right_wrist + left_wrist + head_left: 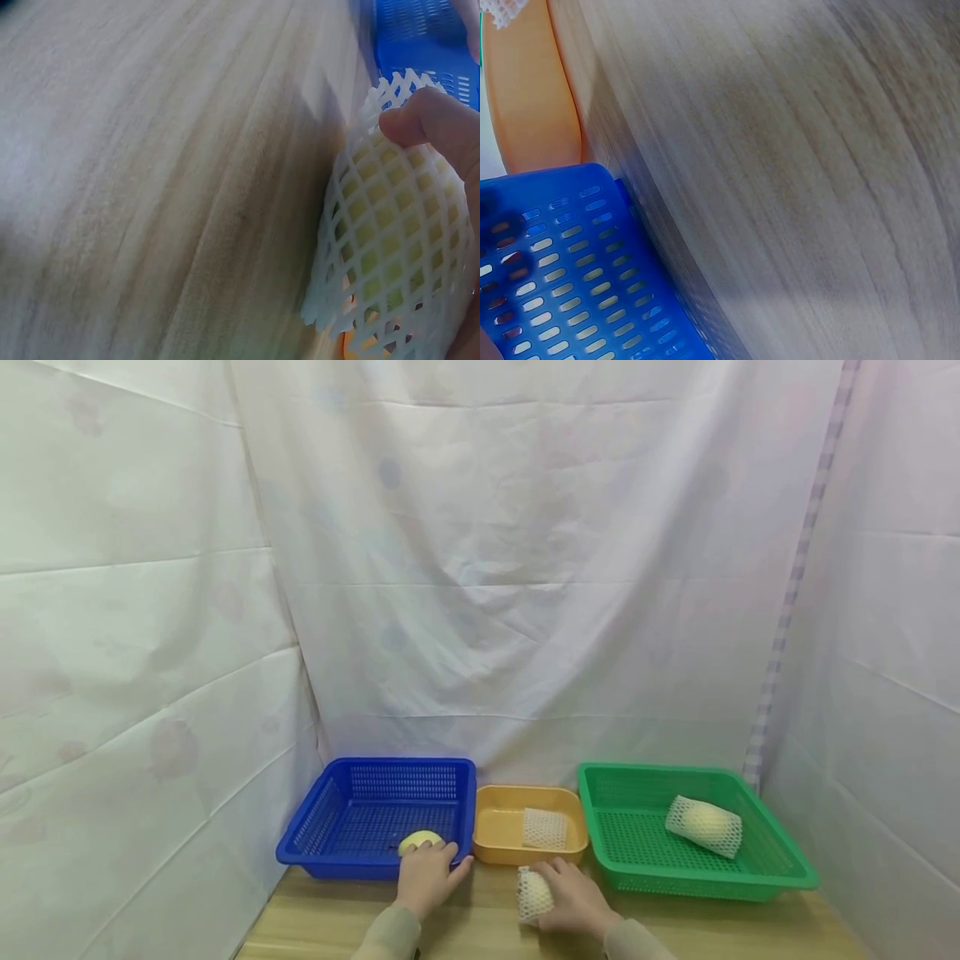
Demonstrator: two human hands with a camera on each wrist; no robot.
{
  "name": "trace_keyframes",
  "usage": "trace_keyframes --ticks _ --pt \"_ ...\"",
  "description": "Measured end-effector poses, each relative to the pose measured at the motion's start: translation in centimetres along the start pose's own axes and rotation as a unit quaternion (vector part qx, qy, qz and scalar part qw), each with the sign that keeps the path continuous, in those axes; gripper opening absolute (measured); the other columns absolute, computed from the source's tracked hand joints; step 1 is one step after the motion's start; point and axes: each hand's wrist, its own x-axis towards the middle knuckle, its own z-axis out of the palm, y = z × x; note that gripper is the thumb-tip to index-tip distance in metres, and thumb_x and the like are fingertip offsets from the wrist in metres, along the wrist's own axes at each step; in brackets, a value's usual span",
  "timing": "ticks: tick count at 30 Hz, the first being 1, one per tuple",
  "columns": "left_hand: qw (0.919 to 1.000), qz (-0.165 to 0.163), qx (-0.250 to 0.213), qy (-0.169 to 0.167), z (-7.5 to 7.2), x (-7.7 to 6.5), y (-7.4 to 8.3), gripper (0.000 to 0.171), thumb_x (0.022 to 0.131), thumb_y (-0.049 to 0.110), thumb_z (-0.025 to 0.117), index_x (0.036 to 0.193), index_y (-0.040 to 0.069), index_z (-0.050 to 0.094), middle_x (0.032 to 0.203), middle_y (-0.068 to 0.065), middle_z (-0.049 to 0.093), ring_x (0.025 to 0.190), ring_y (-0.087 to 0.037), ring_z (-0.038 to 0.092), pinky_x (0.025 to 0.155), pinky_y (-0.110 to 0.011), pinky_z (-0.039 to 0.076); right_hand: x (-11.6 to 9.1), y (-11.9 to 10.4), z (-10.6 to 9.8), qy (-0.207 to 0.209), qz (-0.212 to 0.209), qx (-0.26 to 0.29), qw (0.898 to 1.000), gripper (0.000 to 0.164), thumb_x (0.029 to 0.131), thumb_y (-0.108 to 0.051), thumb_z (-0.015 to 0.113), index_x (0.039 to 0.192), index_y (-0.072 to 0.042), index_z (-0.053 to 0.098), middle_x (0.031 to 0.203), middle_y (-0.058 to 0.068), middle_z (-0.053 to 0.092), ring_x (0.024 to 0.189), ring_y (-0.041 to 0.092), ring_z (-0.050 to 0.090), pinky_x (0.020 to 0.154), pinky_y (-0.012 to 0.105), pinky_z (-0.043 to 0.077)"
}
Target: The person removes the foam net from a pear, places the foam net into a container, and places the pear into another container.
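My left hand (427, 875) reaches over the front rim of the blue basket (375, 870). Its fingers lie at a yellow fruit (418, 840) inside, partly hiding it, while the thumb spreads off to the right. Just above the table, my right hand (573, 897) grips a pale yellow-green fruit in a white foam net sleeve (534, 895). In the right wrist view, the thumb presses on the netted fruit (390, 225) near one end of the sleeve. Only a sliver of the left hand shows in the left wrist view.
Between the baskets stands a small orange-yellow tray (495, 856) with a foam net sleeve (545, 828) in it. At right, a green basket (697, 882) holds another netted fruit (705, 824). Everything stands on a wooden table (337, 914), with white curtains (525, 568) around it.
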Motion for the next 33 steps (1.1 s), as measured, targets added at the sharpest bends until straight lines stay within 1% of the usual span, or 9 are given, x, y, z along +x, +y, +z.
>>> trace_keyframes --ticks 3,7,12,15,20,24,29,31,33 --pt "1.0000 0.002 0.003 0.008 -0.2 0.0 0.0 0.048 0.093 0.063 0.045 0.081 0.022 0.065 0.078 0.004 0.063 0.069 -0.017 0.054 0.066 -0.043 0.047 0.0 0.0 0.1 0.001 -0.008 0.000 1.000 0.074 0.062 -0.043 0.082 0.128 -0.025 0.055 0.106 -0.004 0.053 0.091 0.017 0.050 0.070 0.043 0.045" --pt "0.9999 0.006 0.003 0.014 -0.6 -0.1 -0.1 0.048 0.093 0.063 0.046 0.082 0.021 0.066 0.081 0.004 0.065 0.070 -0.018 0.056 0.067 -0.044 0.048 0.0 -0.1 0.1 0.001 -0.024 -0.002 1.000 0.075 0.064 -0.042 0.081 0.131 -0.022 0.052 0.108 -0.004 0.052 0.093 0.017 0.049 0.070 0.041 0.045" --pt "0.9999 0.005 -0.005 -0.012 -0.8 -0.1 -0.3 0.059 0.094 0.068 0.033 0.085 0.020 0.066 0.082 0.003 0.064 0.074 -0.020 0.057 0.070 -0.046 0.048 0.0 -0.2 0.3 0.006 -0.039 -0.014 0.999 0.077 0.065 -0.042 0.081 0.132 -0.020 0.050 0.110 -0.003 0.051 0.095 0.017 0.049 0.073 0.043 0.045" --pt "0.9995 0.006 -0.009 -0.031 -0.9 -0.1 -0.4 0.062 0.093 0.070 0.030 0.086 0.019 0.065 0.083 0.002 0.064 0.075 -0.021 0.057 0.071 -0.047 0.048 0.0 0.0 0.5 0.003 -0.036 -0.010 0.999 0.077 0.065 -0.043 0.081 0.132 -0.020 0.050 0.112 -0.004 0.051 0.097 0.017 0.049 0.075 0.043 0.045" --pt "0.9982 0.003 -0.018 -0.057 -1.1 -0.1 -0.5 0.070 0.091 0.073 0.031 0.101 0.016 0.069 0.096 -0.002 0.068 0.087 -0.024 0.062 0.079 -0.050 0.048 -0.1 0.1 0.6 0.000 -0.031 -0.001 1.000 0.078 0.065 -0.043 0.081 0.133 -0.021 0.049 0.112 -0.004 0.051 0.097 0.017 0.048 0.076 0.041 0.046" --pt "0.9973 -0.004 -0.036 -0.063 -1.4 0.0 -0.4 0.074 0.090 0.074 0.034 0.114 0.013 0.068 0.106 -0.005 0.068 0.095 -0.026 0.063 0.083 -0.052 0.048 -0.1 0.2 0.6 0.003 -0.033 -0.001 0.999 0.078 0.066 -0.047 0.081 0.132 -0.021 0.049 0.112 -0.004 0.051 0.097 0.017 0.048 0.076 0.040 0.047" --pt "0.9969 -0.011 -0.060 -0.050 -1.6 0.2 -0.3 0.070 0.088 0.075 0.038 0.111 0.015 0.066 0.102 -0.002 0.067 0.092 -0.023 0.062 0.078 -0.047 0.048 -0.2 0.3 0.7 0.007 -0.034 0.001 0.999 0.079 0.067 -0.054 0.080 0.132 -0.023 0.049 0.109 -0.005 0.050 0.094 0.016 0.048 0.073 0.037 0.047" --pt "0.9971 -0.009 -0.069 -0.029 -1.8 0.3 -0.2 0.063 0.088 0.072 0.043 0.109 0.016 0.066 0.100 0.000 0.065 0.092 -0.021 0.061 0.076 -0.044 0.048 -0.3 0.4 0.7 0.007 -0.032 0.003 0.999 0.079 0.066 -0.055 0.080 0.132 -0.023 0.049 0.109 -0.005 0.050 0.094 0.016 0.048 0.072 0.037 0.047" --pt "0.9969 0.000 -0.079 0.005 -2.2 0.4 0.0 0.053 0.089 0.064 0.053 0.109 0.017 0.065 0.100 0.001 0.064 0.092 -0.019 0.061 0.075 -0.042 0.049 -0.3 0.4 0.6 0.007 -0.028 0.006 1.000 0.079 0.066 -0.053 0.080 0.132 -0.023 0.049 0.109 -0.005 0.050 0.094 0.016 0.048 0.072 0.037 0.047"
